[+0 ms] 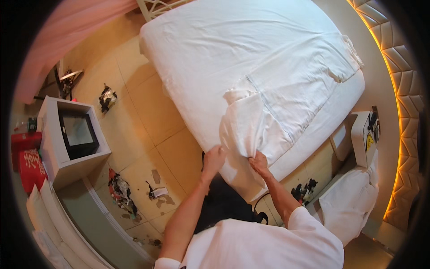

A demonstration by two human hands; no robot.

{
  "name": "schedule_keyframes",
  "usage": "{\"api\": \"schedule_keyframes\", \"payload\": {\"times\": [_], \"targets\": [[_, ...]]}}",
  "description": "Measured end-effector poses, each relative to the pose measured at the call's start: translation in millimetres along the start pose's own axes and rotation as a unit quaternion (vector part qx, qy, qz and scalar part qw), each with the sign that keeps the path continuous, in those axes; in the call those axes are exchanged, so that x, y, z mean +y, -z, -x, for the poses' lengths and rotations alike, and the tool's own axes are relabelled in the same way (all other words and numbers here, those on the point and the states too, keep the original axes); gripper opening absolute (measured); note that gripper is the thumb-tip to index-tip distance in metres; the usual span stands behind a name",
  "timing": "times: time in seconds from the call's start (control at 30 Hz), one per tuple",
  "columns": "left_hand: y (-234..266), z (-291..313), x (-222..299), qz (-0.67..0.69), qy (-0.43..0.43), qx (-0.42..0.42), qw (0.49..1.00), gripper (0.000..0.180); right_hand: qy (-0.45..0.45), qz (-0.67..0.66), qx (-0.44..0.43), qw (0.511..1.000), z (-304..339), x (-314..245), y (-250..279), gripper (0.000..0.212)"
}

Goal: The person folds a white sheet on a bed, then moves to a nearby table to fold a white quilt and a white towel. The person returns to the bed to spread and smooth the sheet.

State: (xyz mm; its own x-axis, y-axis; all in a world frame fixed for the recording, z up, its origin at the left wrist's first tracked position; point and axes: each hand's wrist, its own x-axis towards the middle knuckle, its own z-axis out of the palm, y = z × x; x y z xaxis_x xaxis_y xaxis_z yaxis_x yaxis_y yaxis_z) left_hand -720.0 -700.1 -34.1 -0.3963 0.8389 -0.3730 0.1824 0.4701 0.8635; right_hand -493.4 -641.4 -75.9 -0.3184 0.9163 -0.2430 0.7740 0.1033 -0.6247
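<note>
A thin white duvet cover lies creased and partly bunched across the near right part of the bed, which has a smooth white sheet over it. My right hand is closed on a gathered fold of this cover, just above the mattress's near corner. To its left, my left hand is curled into a fist beside the cover's bunched edge, over the mattress side. Whether cloth is between its fingers is hidden.
Litter piles and a scrap with a stain lie on the tiled floor at left. A white cabinet stands left, with a red bag beside it. At right are a bedside unit, white cloth and more litter.
</note>
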Motion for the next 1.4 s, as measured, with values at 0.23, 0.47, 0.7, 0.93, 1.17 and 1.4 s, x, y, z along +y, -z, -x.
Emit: {"api": "schedule_keyframes", "payload": {"times": [0.23, 0.47, 0.7, 0.93, 1.17, 1.4], "targets": [[24, -86, 40, -0.069, -0.065, -0.014, 0.995, 0.053, 0.078, 0.065, -0.050, 0.994, 7, -78, 44, 0.011], [-2, -164, 60, -0.100, -0.149, -0.164, 0.970, 0.075, 0.007, 0.000, 0.000, 1.000, 16, -125, 67, 0.019], [21, -172, 51, 0.132, 0.032, -0.436, 0.890, 0.037, -0.197, -0.123, 0.176, 0.957, 32, -149, 18, 0.022], [97, -119, 108, -0.082, -0.195, -0.542, 0.813, 0.031, -0.361, -0.464, 0.258, 0.767, -27, -233, -10, 0.034], [123, -110, 128, -0.106, -0.225, -0.621, 0.743, 0.028, -0.364, -0.402, 0.199, 0.816, -48, -275, 8, 0.055], [120, -104, 101, -0.041, -0.080, -0.681, 0.726, 0.026, -0.337, -0.383, 0.214, 0.833, -38, -220, -39, 0.045]]}}
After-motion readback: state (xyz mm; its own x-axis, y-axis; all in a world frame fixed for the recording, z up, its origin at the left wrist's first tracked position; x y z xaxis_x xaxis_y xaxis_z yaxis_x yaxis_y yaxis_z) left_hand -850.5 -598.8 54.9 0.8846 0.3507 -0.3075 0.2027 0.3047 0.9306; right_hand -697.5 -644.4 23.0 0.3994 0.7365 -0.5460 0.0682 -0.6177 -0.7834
